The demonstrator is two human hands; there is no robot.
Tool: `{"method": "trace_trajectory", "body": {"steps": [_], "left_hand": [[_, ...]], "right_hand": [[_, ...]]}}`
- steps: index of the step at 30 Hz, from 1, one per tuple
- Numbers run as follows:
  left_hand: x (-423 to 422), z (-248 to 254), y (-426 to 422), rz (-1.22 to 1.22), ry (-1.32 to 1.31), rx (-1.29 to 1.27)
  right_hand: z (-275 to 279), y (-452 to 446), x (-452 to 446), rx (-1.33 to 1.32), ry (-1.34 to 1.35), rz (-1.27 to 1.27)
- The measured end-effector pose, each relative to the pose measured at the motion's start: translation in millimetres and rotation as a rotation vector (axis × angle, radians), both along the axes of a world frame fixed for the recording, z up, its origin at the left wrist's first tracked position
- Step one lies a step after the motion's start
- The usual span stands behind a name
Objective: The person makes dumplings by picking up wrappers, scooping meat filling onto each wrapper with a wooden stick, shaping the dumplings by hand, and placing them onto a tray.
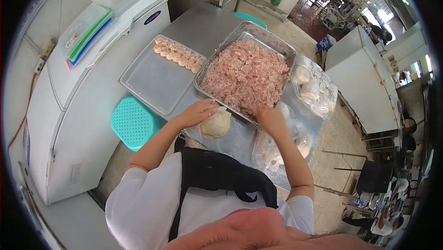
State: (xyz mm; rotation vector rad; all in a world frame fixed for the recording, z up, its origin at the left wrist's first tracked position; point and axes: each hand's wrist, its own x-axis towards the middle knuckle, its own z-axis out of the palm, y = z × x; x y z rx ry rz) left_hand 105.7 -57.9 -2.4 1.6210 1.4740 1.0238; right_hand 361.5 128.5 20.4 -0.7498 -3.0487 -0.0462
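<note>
My left hand (203, 112) rests at the upper left edge of a round stack of pale dough wrappers (216, 125), its fingers closed on a wrapper there. My right hand (270, 119) reaches down at the near right corner of a deep metal pan (200, 84). Ground raw meat (247, 72) is heaped in that pan and hides my right fingertips. To the left lies a flat translucent tray (154, 86). Small filled dumplings (179, 55) stand in close rows along its far side.
Plastic bags with pale dough rounds (314, 84) lie right of the pan, and another clear bag (267, 151) lies nearer me. A turquoise stool (134, 123) and a white freezer (99, 93) stand on the left. People work in the background at right.
</note>
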Motion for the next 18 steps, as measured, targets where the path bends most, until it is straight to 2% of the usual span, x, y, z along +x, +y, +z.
{"method": "trace_trajectory", "body": {"steps": [3,5,6,7,8,9,11,12,14,16,18], "left_hand": [[5.9,-1.8,-0.5,0.14,0.095,0.116],[14.5,-11.2,0.7,0.376,-0.113,0.176],[15.2,-20.4,2.9,0.378,-0.109,0.172],[16.2,-22.6,7.1,0.499,-0.536,0.108],[16.5,-24.6,10.2,0.608,-0.966,0.04],[15.1,-26.4,10.6,0.609,-0.964,0.04],[17.3,3.9,8.5,0.651,-1.363,0.047],[16.4,2.0,7.9,0.651,-1.359,0.051],[14.0,-3.8,4.3,0.753,-1.004,0.116],[7.7,-3.8,2.7,0.79,-1.048,0.132],[2.0,-4.1,4.2,0.82,-1.095,0.149]], "right_hand": [[24.9,-14.0,5.6,-0.077,-0.101,-0.012],[69.8,-11.6,10.0,-0.035,-0.167,-0.017],[81.6,-8.4,10.9,0.01,-0.234,-0.033],[80.3,-5.8,8.7,0.008,-0.231,-0.031],[76.9,-3.9,5.2,0.047,-0.097,-0.033],[71.5,-4.1,2.5,0.087,0.039,-0.036],[28.0,-6.5,-5.4,0.035,0.027,0.026],[11.7,-9.8,-10.5,-0.016,0.013,0.089],[2.5,-29.5,-13.1,-0.038,0.063,0.011],[-8.6,-35.7,-9.9,-0.06,0.104,-0.074],[-21.3,-32.2,-7.8,-0.204,0.219,-0.135]]}}
